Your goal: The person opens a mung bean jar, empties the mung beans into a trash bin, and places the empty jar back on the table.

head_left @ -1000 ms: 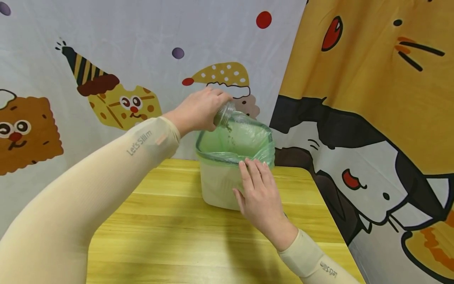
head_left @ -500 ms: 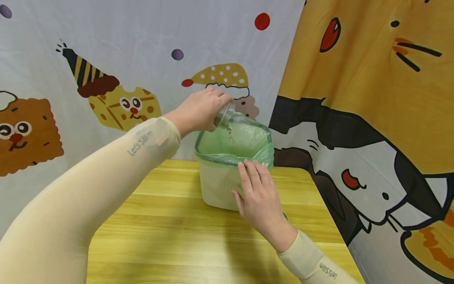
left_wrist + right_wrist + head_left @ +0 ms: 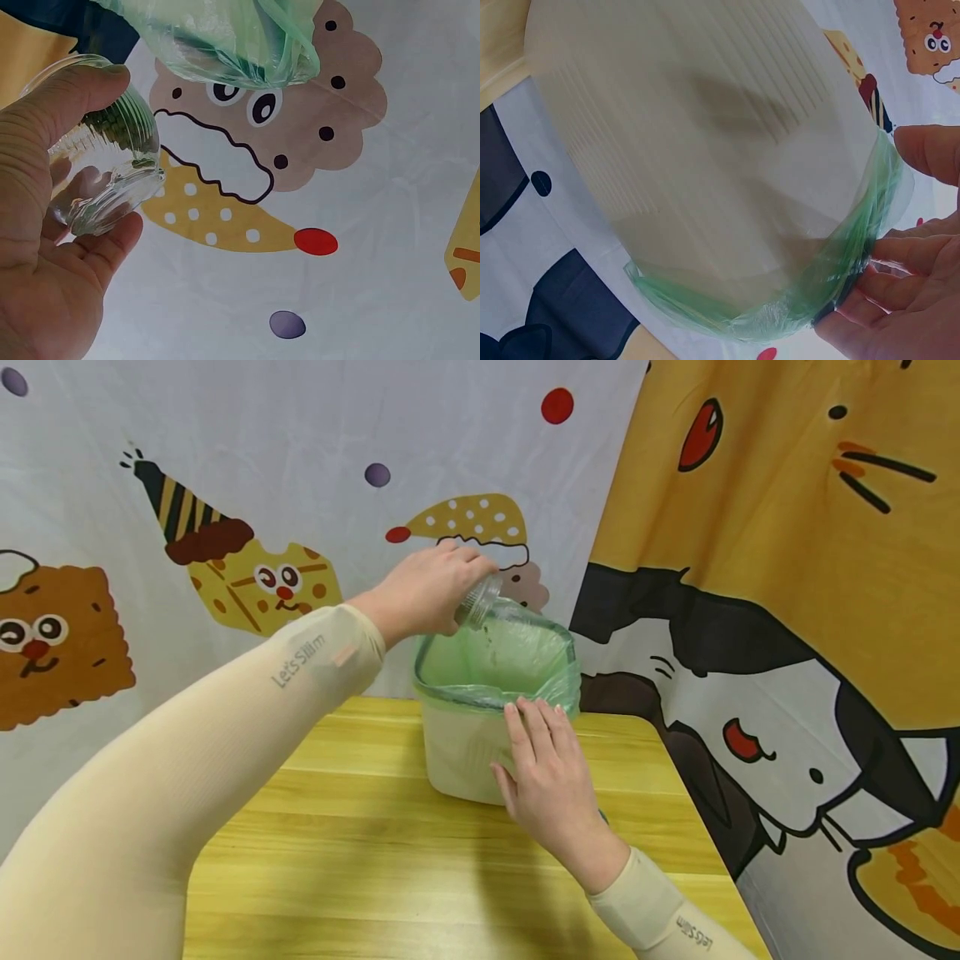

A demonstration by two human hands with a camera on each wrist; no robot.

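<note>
My left hand (image 3: 429,589) grips a clear ribbed glass cup (image 3: 478,603), tilted over the bin's opening. In the left wrist view the thumb and fingers wrap the cup, and small green grains like mung beans (image 3: 112,126) lie inside it. A few grains (image 3: 491,647) fall from its mouth. Below stands a whitish plastic bin (image 3: 461,752) lined with a thin green bag (image 3: 517,652) folded over its rim. My right hand (image 3: 551,781) rests its nearly straight fingertips on the bin's near rim, touching the bag. The bin's bottom inside is hidden.
The bin stands toward the back of a yellow wood-grain table (image 3: 360,860). Behind it hangs a white cartoon-printed cloth (image 3: 285,427); an orange printed curtain (image 3: 765,510) hangs at the right. A small dark-blue bit (image 3: 603,816) shows beside the right wrist.
The stream of grains leaving the cup has thinned to a few. The cup and left hand have shifted very slightly right. The right hand stays on the rim.
</note>
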